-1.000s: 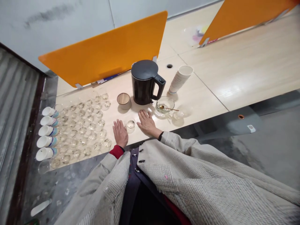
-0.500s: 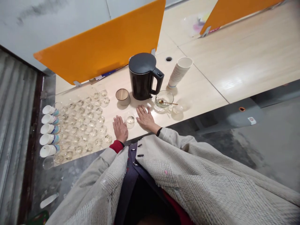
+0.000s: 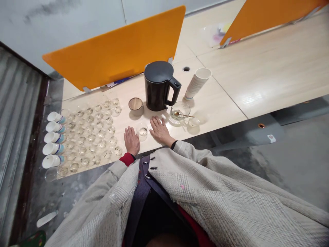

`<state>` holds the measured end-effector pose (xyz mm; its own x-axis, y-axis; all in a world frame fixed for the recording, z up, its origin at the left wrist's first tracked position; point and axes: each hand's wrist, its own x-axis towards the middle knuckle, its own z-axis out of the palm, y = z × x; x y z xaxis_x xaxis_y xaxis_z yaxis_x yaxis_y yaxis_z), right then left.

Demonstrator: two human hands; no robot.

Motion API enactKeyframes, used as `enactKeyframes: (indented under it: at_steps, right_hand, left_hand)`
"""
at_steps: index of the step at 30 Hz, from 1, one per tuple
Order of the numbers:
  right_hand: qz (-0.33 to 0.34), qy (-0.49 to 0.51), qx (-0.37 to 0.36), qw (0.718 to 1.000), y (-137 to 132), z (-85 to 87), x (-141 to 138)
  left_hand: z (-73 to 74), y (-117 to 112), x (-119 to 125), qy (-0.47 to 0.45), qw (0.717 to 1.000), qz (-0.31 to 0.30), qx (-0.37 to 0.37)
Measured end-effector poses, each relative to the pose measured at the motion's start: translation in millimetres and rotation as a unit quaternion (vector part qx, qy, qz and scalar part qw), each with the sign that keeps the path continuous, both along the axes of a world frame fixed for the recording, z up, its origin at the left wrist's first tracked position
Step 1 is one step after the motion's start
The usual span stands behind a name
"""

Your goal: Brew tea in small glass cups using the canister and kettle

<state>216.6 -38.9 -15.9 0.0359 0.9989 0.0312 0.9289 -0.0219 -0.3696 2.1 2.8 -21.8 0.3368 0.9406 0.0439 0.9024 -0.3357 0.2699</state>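
Both hands lie flat, palms down, on the pale wood-grain table point(image 3: 221, 103). The left hand point(image 3: 132, 140) rests with fingers spread and holds nothing. The right hand point(image 3: 160, 130) is likewise open, fingers extended, holding nothing. Between them, close to both but not clearly touching either, stands a small clear glass cup point(image 3: 143, 131), round and shallow, with a little dark matter at its bottom.

Left of the left hand, a grid of similar small clear cups point(image 3: 95, 133) covers the table surface in rows; each shows a speck of contents. Along the far left edge of that grid lies a row of white paper cups point(image 3: 53, 138) on their sides, with coloured bands near the base.

Beyond the hands stands a matt black kettle point(image 3: 158, 85), cylindrical, with a flat lid and a loop handle facing right. Just left of it sits a short round tub point(image 3: 136, 105) with a wood-toned interior. Right of the kettle is a ribbed clear glass bowl point(image 3: 180, 111) holding a gold-coloured spoon point(image 3: 183, 115); the spoon handle projects past the rim to the right. A leaning stack of white paper cups point(image 3: 197, 83) stands behind the bowl.

A smooth orange divider panel point(image 3: 115, 51) stands upright behind the kettle. The sleeves point(image 3: 205, 185) are of coarse, open-weave beige fabric; a red cuff shows at the left wrist.
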Motion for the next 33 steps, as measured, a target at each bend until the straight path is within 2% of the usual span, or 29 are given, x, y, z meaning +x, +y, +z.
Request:
enactKeyframes:
  at_steps: [11,33]
  right_hand:
    - [-0.002,-0.012,0.023,1.0,-2,-12.4,2]
    - [0.003,-0.018,0.004,1.0,-6,-5.3,2]
  left_hand:
    - [2.6,-3,2,0.015,1.0,-0.007,0.0]
    - [7.8,-7,4,0.013,1.0,-0.002,-0.012]
